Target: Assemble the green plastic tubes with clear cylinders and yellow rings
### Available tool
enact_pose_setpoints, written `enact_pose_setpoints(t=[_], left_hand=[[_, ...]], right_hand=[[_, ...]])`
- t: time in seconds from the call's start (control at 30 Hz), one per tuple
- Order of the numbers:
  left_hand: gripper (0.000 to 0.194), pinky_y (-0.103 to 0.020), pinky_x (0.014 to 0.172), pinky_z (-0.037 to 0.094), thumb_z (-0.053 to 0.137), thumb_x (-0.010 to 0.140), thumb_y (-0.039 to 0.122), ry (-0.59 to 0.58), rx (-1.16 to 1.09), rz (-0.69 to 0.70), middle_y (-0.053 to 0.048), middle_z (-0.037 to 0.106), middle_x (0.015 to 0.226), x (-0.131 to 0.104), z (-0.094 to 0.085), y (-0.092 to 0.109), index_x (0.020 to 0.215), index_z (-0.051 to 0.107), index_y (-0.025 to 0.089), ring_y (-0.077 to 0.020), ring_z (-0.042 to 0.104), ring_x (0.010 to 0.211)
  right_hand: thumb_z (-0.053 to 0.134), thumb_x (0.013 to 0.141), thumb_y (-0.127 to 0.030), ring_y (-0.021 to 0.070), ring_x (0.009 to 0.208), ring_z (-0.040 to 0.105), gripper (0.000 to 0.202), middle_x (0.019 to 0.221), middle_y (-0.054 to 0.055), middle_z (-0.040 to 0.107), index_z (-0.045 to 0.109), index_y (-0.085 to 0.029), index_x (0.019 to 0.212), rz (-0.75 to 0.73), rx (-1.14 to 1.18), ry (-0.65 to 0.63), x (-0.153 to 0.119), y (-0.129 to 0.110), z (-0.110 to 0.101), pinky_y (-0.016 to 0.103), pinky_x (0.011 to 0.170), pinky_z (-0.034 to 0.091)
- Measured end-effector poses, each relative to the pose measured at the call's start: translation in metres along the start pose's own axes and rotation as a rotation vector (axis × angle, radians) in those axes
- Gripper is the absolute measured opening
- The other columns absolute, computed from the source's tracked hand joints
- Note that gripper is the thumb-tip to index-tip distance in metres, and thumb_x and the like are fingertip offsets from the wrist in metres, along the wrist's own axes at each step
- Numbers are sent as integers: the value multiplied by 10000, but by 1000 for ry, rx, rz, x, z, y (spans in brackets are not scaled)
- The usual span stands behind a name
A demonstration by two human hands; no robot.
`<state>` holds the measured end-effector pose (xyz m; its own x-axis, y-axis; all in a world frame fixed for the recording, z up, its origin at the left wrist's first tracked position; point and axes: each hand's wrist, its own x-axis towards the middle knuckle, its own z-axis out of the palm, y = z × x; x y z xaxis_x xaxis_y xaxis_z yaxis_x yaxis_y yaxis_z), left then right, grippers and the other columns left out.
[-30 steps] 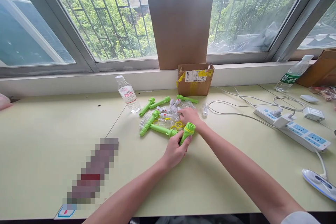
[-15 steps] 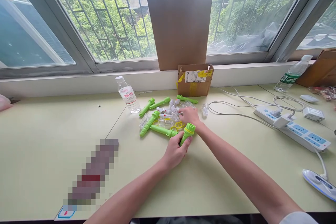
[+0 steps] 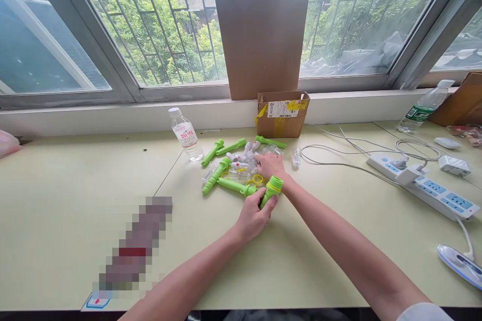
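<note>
Only the view shifted; left hand (image 3: pixel 253 216) grips green tube (image 3: pixel 272 189), right hand (image 3: pixel 271 164) grip unclear, box (image 3: pixel 281 124) contents hidden.

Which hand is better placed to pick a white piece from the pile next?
The right hand, probably: it is down beside the white pieces, though whether it holds anything is hidden. The left hand is gripping a green tube.

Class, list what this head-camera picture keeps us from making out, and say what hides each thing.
Head view: lower end of the green threaded plastic tube, covered by the left hand.
Head view: whether the right hand grips anything, hidden by the hand itself.
Head view: the long mauve strip, blurred into blocks.
Head view: the rounded pink object, cut off by the left edge.
</note>
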<state>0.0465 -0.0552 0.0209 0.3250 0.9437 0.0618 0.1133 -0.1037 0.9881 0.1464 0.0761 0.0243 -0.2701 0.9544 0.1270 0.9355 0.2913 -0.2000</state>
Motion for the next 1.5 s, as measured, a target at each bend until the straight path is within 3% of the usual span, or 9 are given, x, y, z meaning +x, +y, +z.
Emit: enact_pose_setpoints(t=[0.3,0.5,0.77,0.87,0.93,1.07,1.2,1.33,1.5], left_hand=[[297,-227,454,312,510,862,460,-6,9,-2,67,402,503,0,0,0,745,439,196,-83,362,440],[305,-230,454,317,517,856,460,-5,5,0,67,410,499,0,-1,1,729,433,196,-84,370,435],[319,-238,451,303,517,855,469,-5,22,-7,67,401,494,0,0,1,717,413,200,-85,351,431],[320,-239,457,300,519,852,458,-5,28,-9,64,401,499,0,0,1,699,404,201,-87,353,440],[313,-240,466,296,521,852,445,-1,54,13,59,406,507,1,0,1,691,413,199,-89,358,453],[293,-245,486,286,520,858,423,20,123,67,49,416,526,2,0,0,694,442,192,-94,364,483],[290,-244,500,288,509,871,419,10,130,61,50,417,534,1,1,-2,707,440,190,-94,365,495],[284,-242,508,294,494,884,419,-5,123,50,54,418,538,0,1,-3,726,434,191,-92,370,495],[283,-242,505,285,493,886,429,-4,163,54,53,420,541,2,0,-5,744,449,187,-90,368,497]], right_hand=[[444,858,-172,194,918,598,247,972,47,687,666,-237,946,28,139,92,3,5,-1,332,814,352],[453,853,-177,152,861,607,202,937,7,687,628,-226,942,-18,233,201,-1,6,-8,269,785,382],[528,824,-310,171,846,648,118,866,10,685,593,-215,850,-133,650,382,-28,25,-25,293,784,488],[581,801,-348,183,829,662,169,865,22,681,571,-215,906,-111,740,439,-52,34,-31,330,793,515],[612,785,-342,181,802,666,325,869,14,680,528,-235,1080,-76,806,455,-67,40,-32,351,778,535],[619,780,-299,158,787,650,611,882,1,652,406,-276,1352,-89,924,379,-92,53,-23,377,843,540],[633,778,-290,151,797,647,647,873,-5,617,399,-276,1381,-26,1095,361,-106,60,-19,379,858,540],[635,796,-307,160,827,668,737,942,-1,608,267,-330,1434,-27,1271,404,-114,54,-30,386,836,550],[655,799,-335,180,828,681,534,937,13,620,444,-303,1289,-67,1374,387,-121,38,-36,391,824,560]])
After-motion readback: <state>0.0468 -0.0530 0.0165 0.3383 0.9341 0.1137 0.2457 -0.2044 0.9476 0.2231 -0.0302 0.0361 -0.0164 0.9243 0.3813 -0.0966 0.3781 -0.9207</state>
